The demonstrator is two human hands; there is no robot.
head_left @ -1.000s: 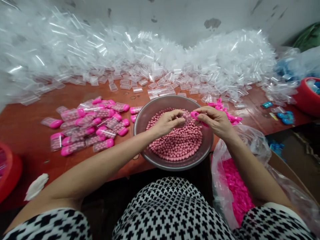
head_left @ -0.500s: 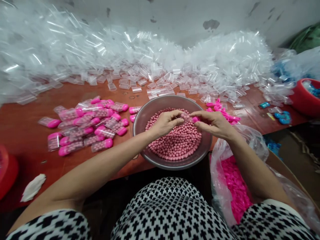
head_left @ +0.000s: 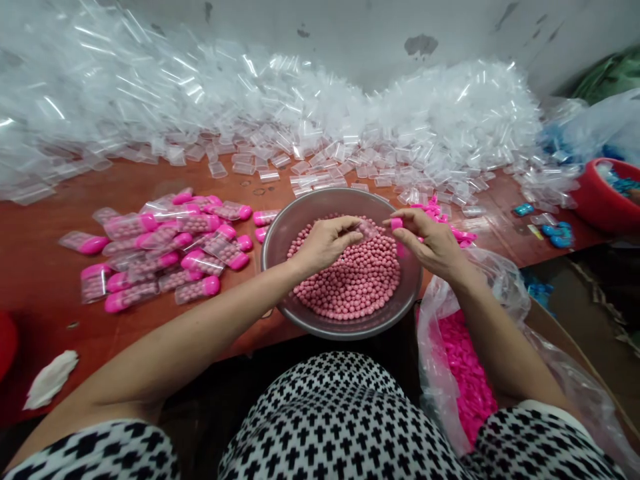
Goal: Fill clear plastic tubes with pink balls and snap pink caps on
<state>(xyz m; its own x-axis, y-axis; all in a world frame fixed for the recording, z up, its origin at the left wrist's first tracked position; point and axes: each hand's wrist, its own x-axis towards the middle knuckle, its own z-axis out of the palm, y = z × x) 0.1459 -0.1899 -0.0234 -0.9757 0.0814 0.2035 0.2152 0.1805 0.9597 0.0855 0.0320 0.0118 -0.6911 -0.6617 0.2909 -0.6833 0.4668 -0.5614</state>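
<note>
Over a grey bowl (head_left: pixel 300 313) of pink beads (head_left: pixel 350 287), my left hand (head_left: pixel 327 245) pinches a clear plastic tube (head_left: pixel 367 230); its contents are hard to make out. Just to the right, my right hand (head_left: pixel 433 241) grips a bright pink cap (head_left: pixel 397 224) between thumb and fingertips. A second pink bit hangs below that cap, blurred. Cap and tube are a small gap apart. Left of the bowl lies a pile of clear tubes with pink caps (head_left: pixel 165 240), most of them holding pink beads.
Loose clear tubes (head_left: pixel 320 147) are heaped along the back of the red table (head_left: pixel 45 280). Pink caps (head_left: pixel 467 237) lie behind my right hand, more fill a plastic bag (head_left: pixel 430 340) below. A red tub (head_left: pixel 600 200) and blue pieces (head_left: pixel 559 235) stand right; white scrap (head_left: pixel 50 380) lies left.
My right hand has drawn slightly right, and the pink cap in it is now turned more upright. The left hand still holds the tube over the bowl. The view has shifted a little.
</note>
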